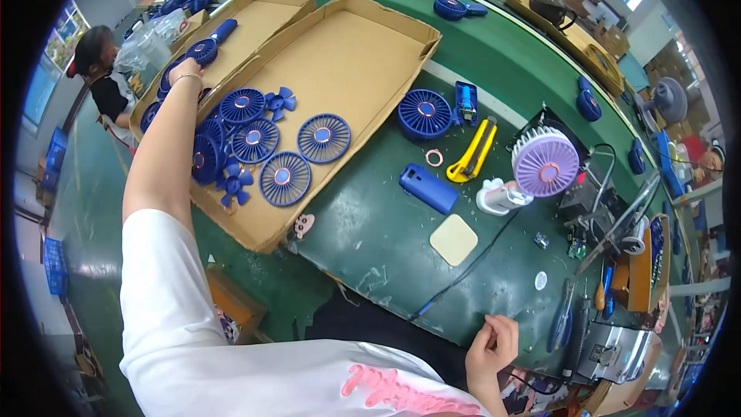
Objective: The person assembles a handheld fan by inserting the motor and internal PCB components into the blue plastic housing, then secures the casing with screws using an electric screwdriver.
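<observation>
My left hand (186,72) reaches into the far cardboard tray, its fingers curled at the head of a blue handheld fan (202,51); the fingertips are partly hidden. At the table's near edge my right hand (495,342) rests with fingers loosely curled and nothing visible in them. In the nearer cardboard tray (355,35) are several round blue fan grilles (324,138) and blue fan blades (235,184). On the table lie an opened blue fan (425,113), a yellow utility knife (472,152), a blue handle cover (429,188) and a pinkish ring (434,157).
A purple-and-white fan (545,162) stands at right, beside a cable and a metal stand. Screwdrivers (565,315) lie near an open box (647,266). Along the green conveyor are blue fans (451,7). A cream square pad (454,240) is mid-table. Another person (104,81) is at left.
</observation>
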